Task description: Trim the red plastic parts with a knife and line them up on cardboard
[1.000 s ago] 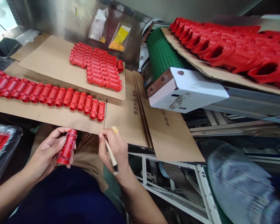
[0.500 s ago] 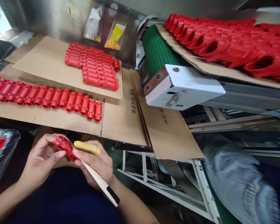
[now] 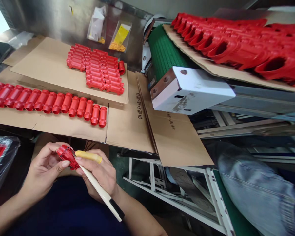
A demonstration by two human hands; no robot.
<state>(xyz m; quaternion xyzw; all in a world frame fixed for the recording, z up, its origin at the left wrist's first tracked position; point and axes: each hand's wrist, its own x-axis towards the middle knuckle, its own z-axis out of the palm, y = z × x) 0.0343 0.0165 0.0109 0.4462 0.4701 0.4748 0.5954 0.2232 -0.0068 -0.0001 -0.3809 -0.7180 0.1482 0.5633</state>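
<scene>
My left hand [image 3: 48, 164] is closed round a red plastic sleeve [image 3: 68, 155], thumb on its near side. The sleeve is tilted, with its ribbed end up to the left. My right hand [image 3: 99, 170] grips what looks like a white-handled knife [image 3: 98, 188] with a black butt end. Its thin tip meets the sleeve, though the fingers mostly hide the contact. A yellow finger cot [image 3: 88, 156] covers the right index finger. Beyond my hands, a row of similar red sleeves [image 3: 60, 103] lines the cardboard [image 3: 64, 124].
More red sleeves [image 3: 98, 70] lie grouped on a cardboard sheet [image 3: 44, 65]. To the right, a green conveyor belt [image 3: 166, 52] carries red parts [image 3: 236, 49] on cardboard. Small plastic bags [image 3: 119, 36] hang behind. A plastic-lined box [image 3: 5, 164] is at left. Another person's denim-clad leg [image 3: 255, 183] is at right.
The knife and right hand have shifted slightly left and down against the sleeve, the handle now steeper. The left hand keeps its hold. The whole view has moved a little.
</scene>
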